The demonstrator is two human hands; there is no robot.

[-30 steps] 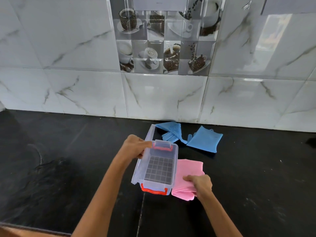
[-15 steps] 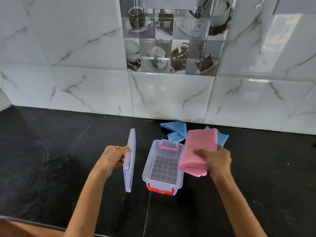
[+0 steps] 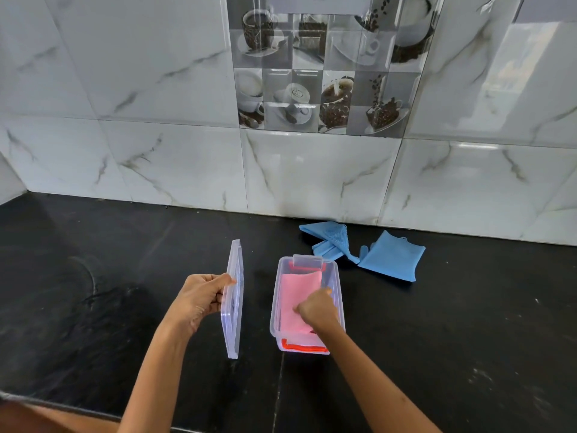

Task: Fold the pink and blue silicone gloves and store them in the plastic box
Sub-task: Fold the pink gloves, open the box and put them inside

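Black polished stone countertop [image 3: 93, 307] fills the lower scene, backed by a wall of glossy white marble-look tiles [image 3: 156, 89] with one grey coffee-cup picture tile [image 3: 321, 73] high at centre. At the left, the left hand [image 3: 199, 300] reaches forward on a bare forearm, fingers and thumb pinched on the long edge of a clear rectangular plastic lid [image 3: 233, 298], which it holds upright on edge, just left of the box and not touching it. Right of the lid, a clear rectangular plastic box with red-orange latch handles [image 3: 274, 307] sits open on the counter. A folded pink silicone glove [image 3: 296, 295] lies flat inside it, filling most of the floor. The right hand [image 3: 317, 309] dips into the box from the near right corner, knuckles up, fingertips pressed down on the pink glove; whether they pinch it or only push cannot be told. The wrist hides the box's near right rim. Behind and to the right, near the wall, lie two blue silicone gloves: one folded with a bristled ridged patch showing [image 3: 331, 242], one smooth folded square [image 3: 392, 259], close beside each other and clear of the box.
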